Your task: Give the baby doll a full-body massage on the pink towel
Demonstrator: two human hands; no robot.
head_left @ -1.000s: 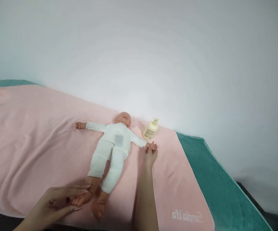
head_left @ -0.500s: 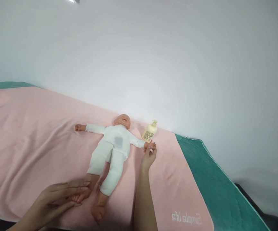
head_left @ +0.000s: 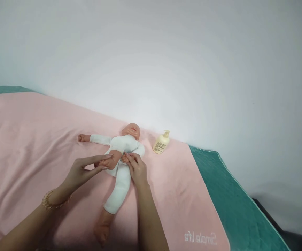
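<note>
A baby doll [head_left: 126, 143] with a white cloth body lies on its back, its head toward the wall. My left hand [head_left: 84, 170] grips one of the doll's feet [head_left: 108, 163] between thumb and fingers; that leg is bent up over the belly. Pinched in my right hand [head_left: 138, 169] is the doll's hand [head_left: 125, 158], with the arm folded across the body. Foot and hand are close together above the belly; I cannot tell whether they touch. The other leg lies straight toward me, and the other arm stretches out to the left.
A pale yellow pump bottle [head_left: 161, 143] stands right of the doll, near the wall [head_left: 151, 69]. Beneath the doll is a pink blanket [head_left: 177, 195] with some folds at left. A green cover [head_left: 234, 198] shows past its right edge.
My left hand has lifted the doll's foot up to its belly, bending the leg. My right hand has brought the doll's hand inward from beside the bottle.
</note>
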